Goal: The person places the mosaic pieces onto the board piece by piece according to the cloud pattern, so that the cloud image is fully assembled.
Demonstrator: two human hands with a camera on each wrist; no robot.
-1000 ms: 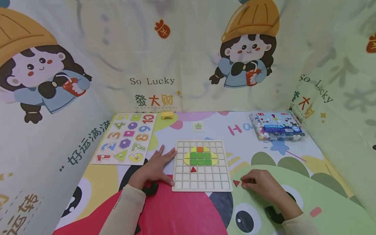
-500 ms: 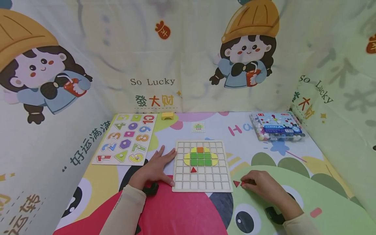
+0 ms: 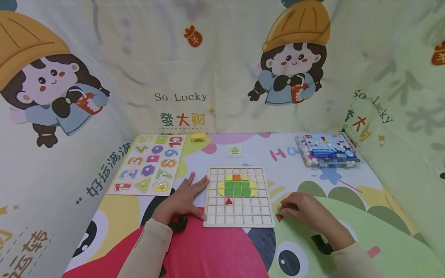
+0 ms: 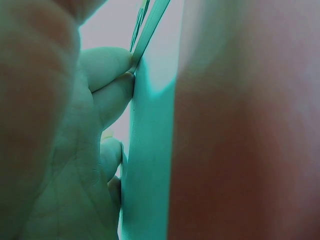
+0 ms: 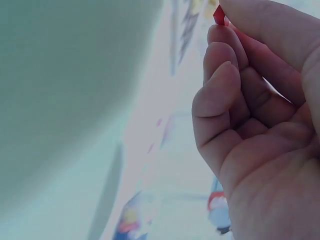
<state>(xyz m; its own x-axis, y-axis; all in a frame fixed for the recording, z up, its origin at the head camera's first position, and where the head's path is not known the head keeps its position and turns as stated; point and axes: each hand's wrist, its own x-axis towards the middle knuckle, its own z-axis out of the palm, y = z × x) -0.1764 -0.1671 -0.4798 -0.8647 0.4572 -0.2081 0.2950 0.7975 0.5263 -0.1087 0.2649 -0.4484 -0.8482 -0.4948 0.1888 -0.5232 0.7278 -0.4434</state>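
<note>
A square wooden grid board (image 3: 240,219) lies mid-table. Yellow, orange and green pieces form a rounded shape on it, and a red triangle (image 3: 228,201) sits below their left part. My left hand (image 3: 181,199) rests with spread fingers at the board's left edge, thumb and fingertips touching it. To the right of the board, my right hand (image 3: 307,211) pinches a small red piece (image 5: 219,15) between thumb and fingers, its other fingers curled in the right wrist view. Another red triangle (image 3: 279,217) lies on the table just below those fingertips.
A small pattern card (image 3: 234,151) lies beyond the board. A number puzzle board (image 3: 175,170) is at left, with a yellow block (image 3: 198,137) behind. A clear box of beads (image 3: 328,150) stands at back right. Printed cloth walls enclose the table.
My right hand has lifted the small red piece off the table and moved slightly up and left, past the other red triangle. My left hand stays at the board's edge.
</note>
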